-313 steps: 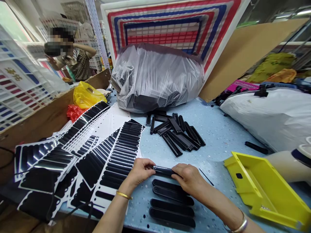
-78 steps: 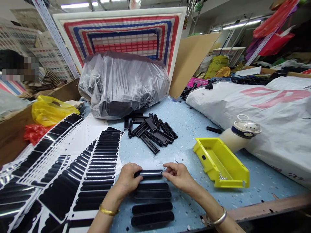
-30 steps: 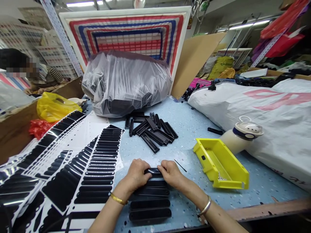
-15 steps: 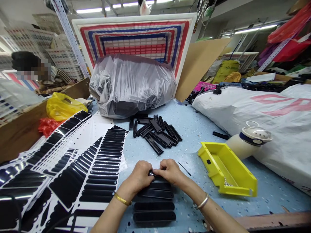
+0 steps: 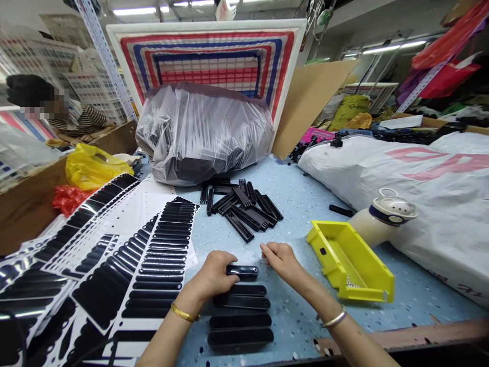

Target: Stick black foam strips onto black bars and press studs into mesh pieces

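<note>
Left hand (image 5: 214, 278): fingers closed on one end of a black strip (image 5: 243, 270), flat on the blue table (image 5: 313, 193) at the head of a row of like strips (image 5: 240, 321). Right hand (image 5: 280, 259): loosely curled, holding nothing, just right of the strip. Sticker sheets (image 5: 160, 260) left; yellow tray (image 5: 349, 260) right.

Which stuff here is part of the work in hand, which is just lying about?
In hand: left hand holding a black strip; right hand beside it; finished strips; sticker sheets; loose black parts.
Lying about: yellow bin; grey bag; white sack.
</note>
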The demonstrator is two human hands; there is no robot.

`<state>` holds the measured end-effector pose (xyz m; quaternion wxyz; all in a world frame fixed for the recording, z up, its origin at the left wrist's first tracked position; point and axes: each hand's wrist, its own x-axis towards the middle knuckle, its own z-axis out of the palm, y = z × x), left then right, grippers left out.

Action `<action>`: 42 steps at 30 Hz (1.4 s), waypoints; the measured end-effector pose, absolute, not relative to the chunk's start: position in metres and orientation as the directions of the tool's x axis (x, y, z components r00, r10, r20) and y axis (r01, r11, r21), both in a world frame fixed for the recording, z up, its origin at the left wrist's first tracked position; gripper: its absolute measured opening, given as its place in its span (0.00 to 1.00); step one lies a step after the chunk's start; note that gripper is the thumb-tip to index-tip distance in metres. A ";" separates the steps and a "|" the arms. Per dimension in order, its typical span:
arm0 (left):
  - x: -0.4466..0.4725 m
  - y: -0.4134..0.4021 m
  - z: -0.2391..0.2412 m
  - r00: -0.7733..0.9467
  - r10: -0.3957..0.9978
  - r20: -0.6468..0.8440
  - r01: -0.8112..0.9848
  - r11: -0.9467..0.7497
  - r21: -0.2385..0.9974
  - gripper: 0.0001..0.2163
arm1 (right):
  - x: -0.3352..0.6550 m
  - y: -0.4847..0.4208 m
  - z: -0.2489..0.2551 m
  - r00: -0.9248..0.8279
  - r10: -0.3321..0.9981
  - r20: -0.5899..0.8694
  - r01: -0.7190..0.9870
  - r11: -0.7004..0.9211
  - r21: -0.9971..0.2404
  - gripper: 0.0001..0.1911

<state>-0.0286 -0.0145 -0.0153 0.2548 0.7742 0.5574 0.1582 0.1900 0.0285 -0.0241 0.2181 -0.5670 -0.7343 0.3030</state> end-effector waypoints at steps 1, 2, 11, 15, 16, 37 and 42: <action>-0.031 -0.015 -0.013 0.309 0.951 -0.032 0.785 -0.235 0.573 0.14 | 0.196 0.026 -0.022 -0.252 0.967 -0.029 0.693 0.160 -0.703 0.23; -0.033 -0.014 -0.012 0.284 0.959 -0.024 0.791 -0.220 0.572 0.13 | 0.200 0.023 -0.020 -0.249 0.968 -0.037 0.684 0.148 -0.714 0.23; -0.025 -0.005 -0.024 0.253 0.966 -0.058 0.858 -0.196 0.475 0.17 | 0.185 0.002 -0.031 -0.329 0.939 -0.101 0.628 0.137 -0.766 0.19; -0.022 -0.003 -0.032 0.277 0.958 -0.069 0.864 -0.217 0.455 0.19 | 0.179 0.002 -0.037 -0.346 0.933 -0.099 0.645 0.160 -0.748 0.18; -0.021 -0.003 -0.034 0.283 0.957 -0.066 0.861 -0.223 0.458 0.19 | 0.178 0.002 -0.039 -0.343 0.935 -0.093 0.652 0.166 -0.740 0.18; -0.065 -0.037 -0.032 -0.056 0.997 -0.059 0.638 0.081 0.766 0.18 | 0.137 0.019 -0.023 -0.446 0.895 0.007 0.751 0.378 -0.541 0.16; -0.059 -0.039 -0.033 -0.053 0.991 -0.122 0.535 0.131 0.835 0.11 | 0.122 0.024 -0.032 -0.473 0.881 -0.021 0.795 0.417 -0.441 0.22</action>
